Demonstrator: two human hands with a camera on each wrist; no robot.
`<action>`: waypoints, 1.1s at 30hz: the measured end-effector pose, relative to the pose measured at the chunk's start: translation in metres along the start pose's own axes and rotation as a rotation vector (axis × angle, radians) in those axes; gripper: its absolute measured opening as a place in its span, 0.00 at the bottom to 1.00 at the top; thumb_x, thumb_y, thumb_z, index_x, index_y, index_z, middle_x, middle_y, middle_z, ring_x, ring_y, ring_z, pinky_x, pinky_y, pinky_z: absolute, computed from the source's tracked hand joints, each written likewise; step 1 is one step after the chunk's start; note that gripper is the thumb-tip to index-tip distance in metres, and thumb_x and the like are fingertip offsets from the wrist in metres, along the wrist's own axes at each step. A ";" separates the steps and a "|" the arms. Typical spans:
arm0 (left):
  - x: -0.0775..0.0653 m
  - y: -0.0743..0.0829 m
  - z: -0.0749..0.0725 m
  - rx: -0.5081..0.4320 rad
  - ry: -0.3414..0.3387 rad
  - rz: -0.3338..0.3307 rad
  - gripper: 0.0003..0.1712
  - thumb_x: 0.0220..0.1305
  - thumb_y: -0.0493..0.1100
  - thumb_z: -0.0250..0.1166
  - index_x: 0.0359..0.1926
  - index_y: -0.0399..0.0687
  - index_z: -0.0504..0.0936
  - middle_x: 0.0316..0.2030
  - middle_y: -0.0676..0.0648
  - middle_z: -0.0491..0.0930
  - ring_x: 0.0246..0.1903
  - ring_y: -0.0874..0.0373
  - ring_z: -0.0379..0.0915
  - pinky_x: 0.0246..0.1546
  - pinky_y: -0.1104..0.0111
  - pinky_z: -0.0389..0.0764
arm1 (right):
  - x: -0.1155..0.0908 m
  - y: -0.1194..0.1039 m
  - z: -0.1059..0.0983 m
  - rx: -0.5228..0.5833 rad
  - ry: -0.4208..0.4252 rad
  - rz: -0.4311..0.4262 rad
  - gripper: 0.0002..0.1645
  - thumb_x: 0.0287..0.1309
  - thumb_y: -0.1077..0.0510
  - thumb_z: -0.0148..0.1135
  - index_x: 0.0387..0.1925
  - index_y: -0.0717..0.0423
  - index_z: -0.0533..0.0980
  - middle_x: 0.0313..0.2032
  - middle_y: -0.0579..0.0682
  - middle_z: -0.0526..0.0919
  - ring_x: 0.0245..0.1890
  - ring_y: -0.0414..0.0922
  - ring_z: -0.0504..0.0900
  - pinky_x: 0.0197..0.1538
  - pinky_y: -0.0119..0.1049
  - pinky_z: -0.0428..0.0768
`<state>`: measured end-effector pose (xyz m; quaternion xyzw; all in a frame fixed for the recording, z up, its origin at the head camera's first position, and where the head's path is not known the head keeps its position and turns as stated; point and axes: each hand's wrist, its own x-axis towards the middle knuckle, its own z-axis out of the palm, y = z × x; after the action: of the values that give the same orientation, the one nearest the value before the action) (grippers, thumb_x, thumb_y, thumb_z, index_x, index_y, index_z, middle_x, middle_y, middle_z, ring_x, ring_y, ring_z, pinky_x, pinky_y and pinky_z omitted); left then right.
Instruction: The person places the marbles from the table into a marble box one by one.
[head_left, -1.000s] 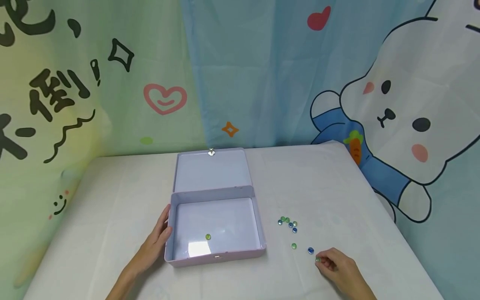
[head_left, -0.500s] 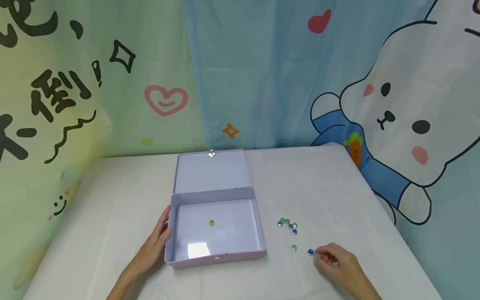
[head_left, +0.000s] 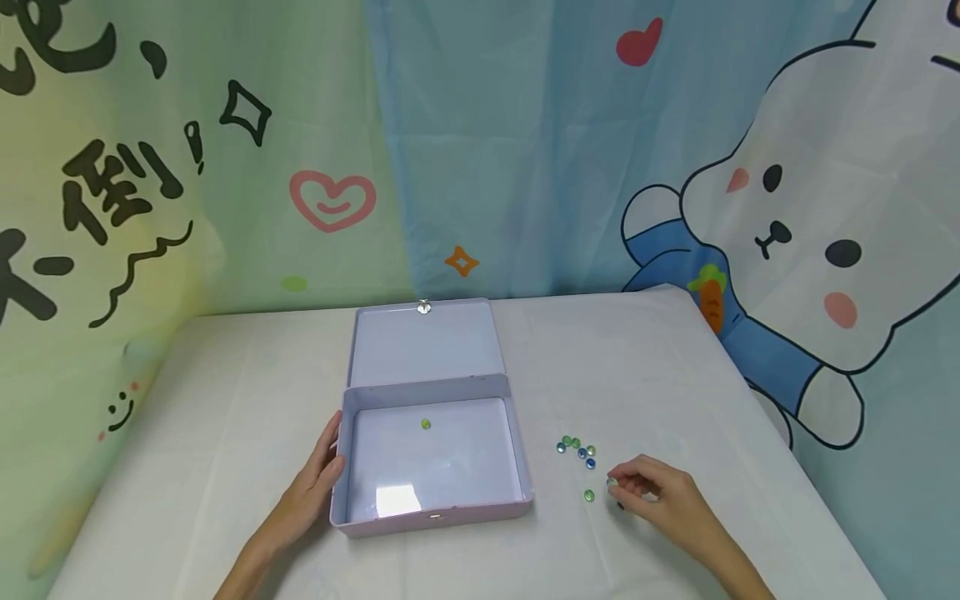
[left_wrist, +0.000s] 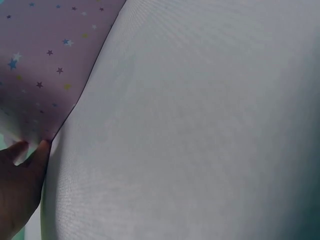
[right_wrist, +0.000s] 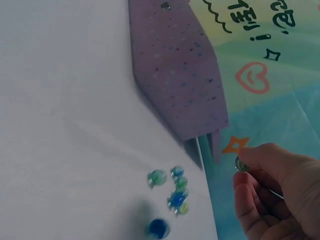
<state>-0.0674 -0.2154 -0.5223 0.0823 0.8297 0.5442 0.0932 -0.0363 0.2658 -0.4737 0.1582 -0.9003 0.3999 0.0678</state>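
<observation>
My left hand (head_left: pixel 303 492) rests against the left wall of an open pale lilac box (head_left: pixel 431 521); in the left wrist view its fingers touch the star-printed outside (left_wrist: pixel 50 60). Inside the box, towards the back, lies one green marble (head_left: pixel 426 424). To the right of the box, my right hand (head_left: pixel 663 500) pinches another green marble (right_wrist: pixel 242 164) between thumb and fingertips, above the cloth. Beneath that hand a blue marble (right_wrist: pixel 159 228) is mostly hidden in the head view. A loose green marble (head_left: pixel 588 495) lies just left of the hand.
Several green and blue marbles (head_left: pixel 582 453) lie grouped on the white tablecloth (head_left: pixel 637 375) right of the box. The box's lid (head_left: pixel 423 346) lies back behind it. A printed curtain (head_left: pixel 480 150) hangs beyond the table's far edge.
My right hand has moved up and left with its green marble, now over the blue one. The marble inside the box has rolled towards the back. My left hand stays put.
</observation>
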 end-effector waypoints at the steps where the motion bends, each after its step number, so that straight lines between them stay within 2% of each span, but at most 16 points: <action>1: 0.000 0.000 0.000 0.003 0.000 0.000 0.35 0.77 0.45 0.41 0.76 0.71 0.36 0.77 0.38 0.41 0.71 0.27 0.48 0.59 0.34 0.65 | 0.004 -0.003 -0.001 0.027 -0.016 -0.002 0.11 0.48 0.67 0.72 0.34 0.52 0.82 0.28 0.42 0.82 0.26 0.30 0.76 0.32 0.23 0.78; 5: 0.000 0.000 -0.002 0.017 0.003 0.005 0.35 0.77 0.45 0.41 0.77 0.68 0.37 0.77 0.38 0.42 0.70 0.27 0.48 0.58 0.34 0.66 | 0.024 -0.016 -0.002 0.109 -0.096 -0.019 0.09 0.53 0.63 0.69 0.37 0.52 0.82 0.31 0.43 0.82 0.28 0.32 0.77 0.34 0.25 0.80; 8: 0.000 0.000 -0.003 0.028 0.008 0.011 0.35 0.77 0.45 0.42 0.77 0.67 0.37 0.77 0.37 0.43 0.70 0.27 0.49 0.58 0.35 0.66 | 0.040 -0.028 0.001 0.156 -0.153 -0.062 0.08 0.55 0.62 0.68 0.38 0.51 0.81 0.33 0.43 0.83 0.29 0.33 0.78 0.34 0.27 0.80; 17: -0.001 0.000 -0.002 0.028 0.010 -0.008 0.35 0.76 0.46 0.41 0.76 0.72 0.38 0.76 0.36 0.45 0.71 0.30 0.50 0.61 0.36 0.65 | 0.092 -0.073 0.013 0.178 -0.290 -0.171 0.07 0.57 0.59 0.68 0.39 0.49 0.82 0.34 0.43 0.83 0.32 0.33 0.77 0.37 0.26 0.80; 25: -0.001 0.000 -0.006 0.023 -0.003 -0.019 0.35 0.76 0.47 0.41 0.77 0.70 0.38 0.76 0.37 0.45 0.71 0.31 0.50 0.62 0.36 0.63 | 0.139 -0.114 0.035 0.191 -0.384 -0.208 0.09 0.55 0.60 0.69 0.40 0.51 0.82 0.33 0.42 0.82 0.33 0.35 0.77 0.40 0.28 0.81; 33: -0.002 -0.004 -0.005 0.018 -0.003 -0.016 0.35 0.76 0.46 0.41 0.77 0.64 0.38 0.76 0.37 0.46 0.71 0.31 0.50 0.62 0.36 0.63 | 0.166 -0.133 0.065 0.281 -0.477 -0.258 0.08 0.56 0.61 0.67 0.39 0.54 0.82 0.34 0.46 0.84 0.33 0.35 0.79 0.41 0.29 0.82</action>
<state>-0.0672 -0.2214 -0.5238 0.0773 0.8351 0.5358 0.0978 -0.1468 0.0962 -0.3832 0.3684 -0.7992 0.4601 -0.1177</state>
